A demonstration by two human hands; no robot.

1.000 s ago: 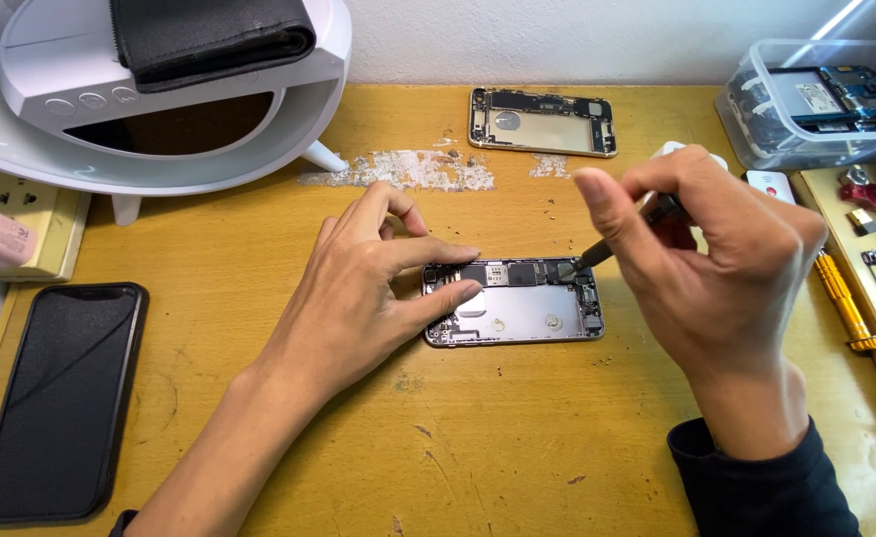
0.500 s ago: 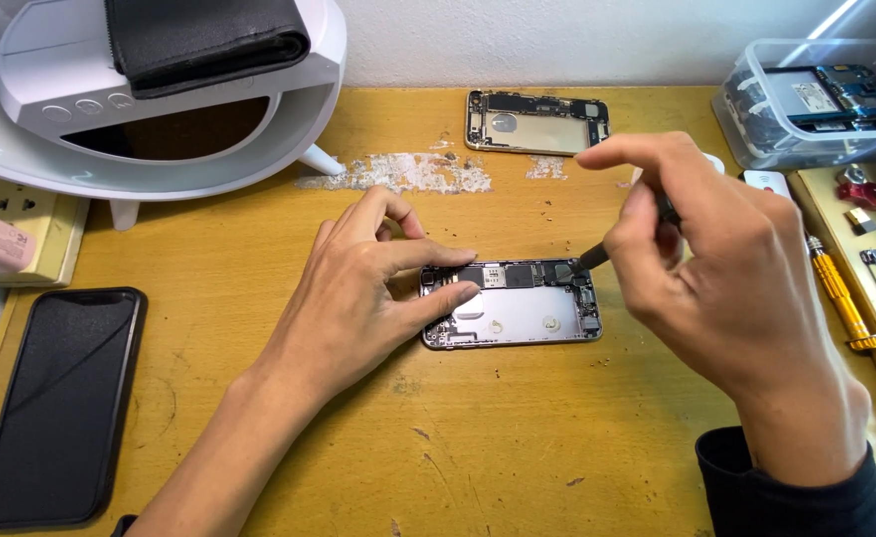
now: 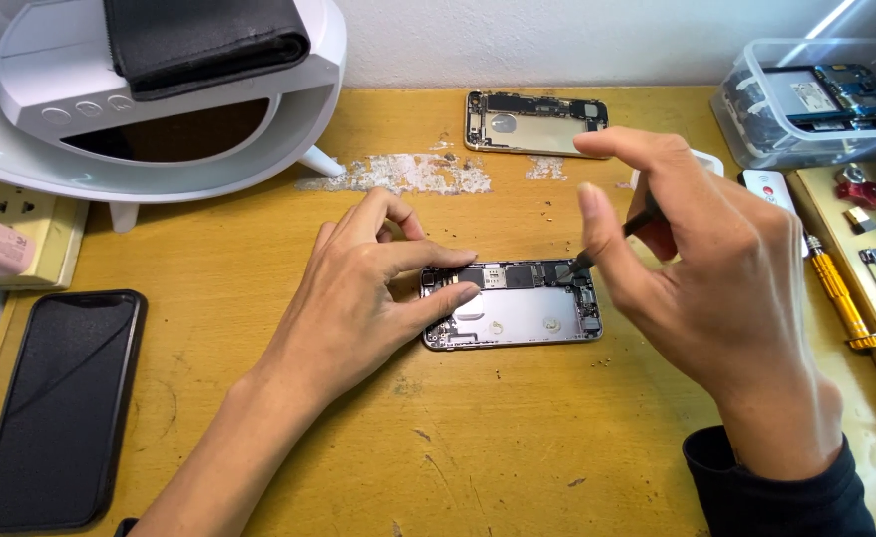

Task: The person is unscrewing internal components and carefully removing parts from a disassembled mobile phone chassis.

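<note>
Bare table (image 3: 518, 447) lies open in front; black phone (image 3: 60, 403) blocks left, yellow screwdriver (image 3: 838, 293) right.

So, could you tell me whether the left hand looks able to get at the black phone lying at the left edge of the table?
Probably yes: the left hand rests on the opened phone, and only bare table lies between it and the black phone.

**Opened phone chassis and dark tool**

An opened grey phone chassis (image 3: 518, 313) is laid flat, lengthwise, on the wooden table; its circuit board and metal shield plate are exposed. A thin dark tool (image 3: 607, 242) is tilted, with its tip set at the upper right corner.
</note>
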